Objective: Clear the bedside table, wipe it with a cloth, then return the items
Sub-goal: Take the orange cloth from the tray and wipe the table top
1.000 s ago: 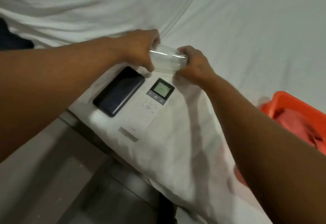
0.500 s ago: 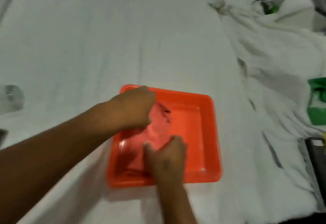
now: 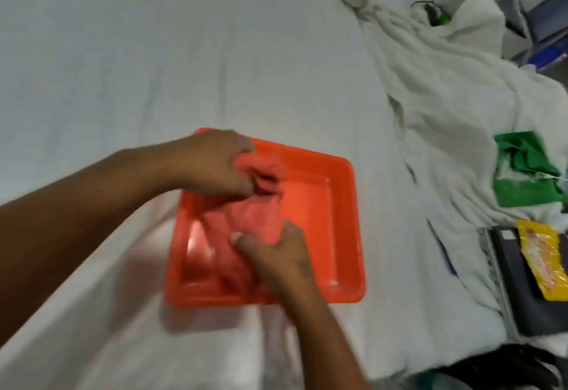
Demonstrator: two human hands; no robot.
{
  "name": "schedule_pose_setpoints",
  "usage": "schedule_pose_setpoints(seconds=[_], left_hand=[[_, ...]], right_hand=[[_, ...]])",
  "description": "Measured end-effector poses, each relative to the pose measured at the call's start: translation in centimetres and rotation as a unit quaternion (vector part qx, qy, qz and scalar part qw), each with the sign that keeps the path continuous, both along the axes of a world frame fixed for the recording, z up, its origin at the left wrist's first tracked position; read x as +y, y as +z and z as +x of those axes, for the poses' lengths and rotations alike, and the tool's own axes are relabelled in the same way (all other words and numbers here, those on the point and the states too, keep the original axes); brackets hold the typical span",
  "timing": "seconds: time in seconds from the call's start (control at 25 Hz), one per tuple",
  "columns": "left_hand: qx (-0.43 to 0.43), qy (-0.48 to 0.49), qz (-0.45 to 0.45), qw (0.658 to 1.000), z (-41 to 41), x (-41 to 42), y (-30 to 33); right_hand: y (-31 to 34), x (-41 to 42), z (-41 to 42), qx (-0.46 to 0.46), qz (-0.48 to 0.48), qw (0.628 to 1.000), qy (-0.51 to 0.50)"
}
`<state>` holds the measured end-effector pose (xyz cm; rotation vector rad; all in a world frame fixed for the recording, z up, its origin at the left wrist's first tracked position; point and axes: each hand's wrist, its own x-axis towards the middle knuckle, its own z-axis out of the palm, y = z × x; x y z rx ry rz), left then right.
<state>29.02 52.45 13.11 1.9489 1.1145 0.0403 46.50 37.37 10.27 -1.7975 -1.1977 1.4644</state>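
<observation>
Gripping the pink-orange cloth [image 3: 255, 220] with both hands, you have it inside the orange plastic tray [image 3: 344, 205] on the white bed sheet [image 3: 184, 51]. Your left hand [image 3: 215, 165] pinches its far edge at eleven o'clock in the tray; your right hand [image 3: 276, 251] has its grip closed on the near part at six o'clock.
</observation>
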Motion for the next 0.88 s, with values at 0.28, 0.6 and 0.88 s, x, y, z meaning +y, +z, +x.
schedule_pose_setpoints(seconds=[0.28,0.6,0.88], left_hand=[[-0.240,0.375,-0.118,0.888,-25.1,-14.8,2.7],[-0.204,0.652,-0.222,0.696,-44.0,-39.7,-9.5],[-0.033,0.743,-0.071,0.665,-47.4,-41.5,-22.4]], right_hand=[[4.0,-2.1,-18.3,0.158,-0.040,0.971,0.177],[-8.8,-12.9,-38.9,0.085,-0.185,0.877,0.436],[-19.8,-15.3,-45.4,-0.181,-0.033,0.876,0.447]])
